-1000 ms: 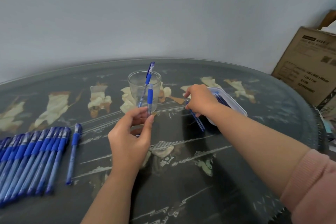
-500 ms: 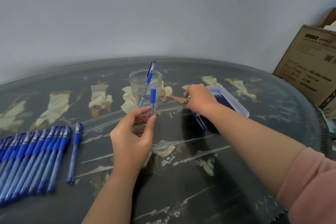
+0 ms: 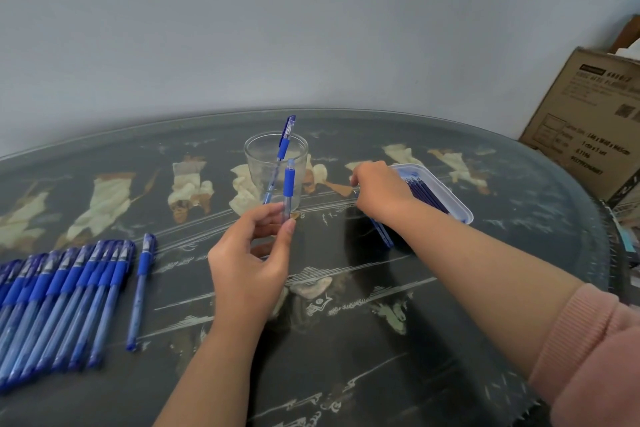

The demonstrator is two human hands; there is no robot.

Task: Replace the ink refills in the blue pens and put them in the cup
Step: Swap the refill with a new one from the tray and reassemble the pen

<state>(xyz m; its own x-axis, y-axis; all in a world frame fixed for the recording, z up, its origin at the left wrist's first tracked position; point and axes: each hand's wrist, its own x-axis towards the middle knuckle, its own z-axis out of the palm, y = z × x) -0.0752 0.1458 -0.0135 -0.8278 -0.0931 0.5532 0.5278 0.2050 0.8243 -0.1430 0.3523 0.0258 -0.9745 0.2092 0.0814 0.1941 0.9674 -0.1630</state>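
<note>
Currently in left hand: the left hand (image 3: 249, 260), just in front of the cup (image 3: 254, 166), is pinching a pen barrel (image 3: 288, 191) between thumb and fingertips, holding it upright with the blue grip uppermost.
Cup: a clear tumbler, standing on the dark patterned table (image 3: 381, 340).
Pen in cup: one capped blue pen (image 3: 284, 142) is leaning inside the cup, its cap sticking up above the rim.
Right hand: the right hand (image 3: 379, 191) is reaching to the right of the cup. Its fingers are curling out of sight, so I cannot tell whether they are gripping anything.
Tray: a white tray (image 3: 460, 208) is sitting right of the cup, carrying dark blue refills (image 3: 424, 192) side by side.
Loose refills: a few blue sticks (image 3: 382, 236) are poking out beneath the right wrist, right of the cup and nearer.
Pen row: a row of blue pens (image 3: 62, 298) is lying far left of the cup. A single pen (image 3: 140, 288) is lying between that row and the cup.
Box: a cardboard box (image 3: 581, 128) is standing far right of the cup.
</note>
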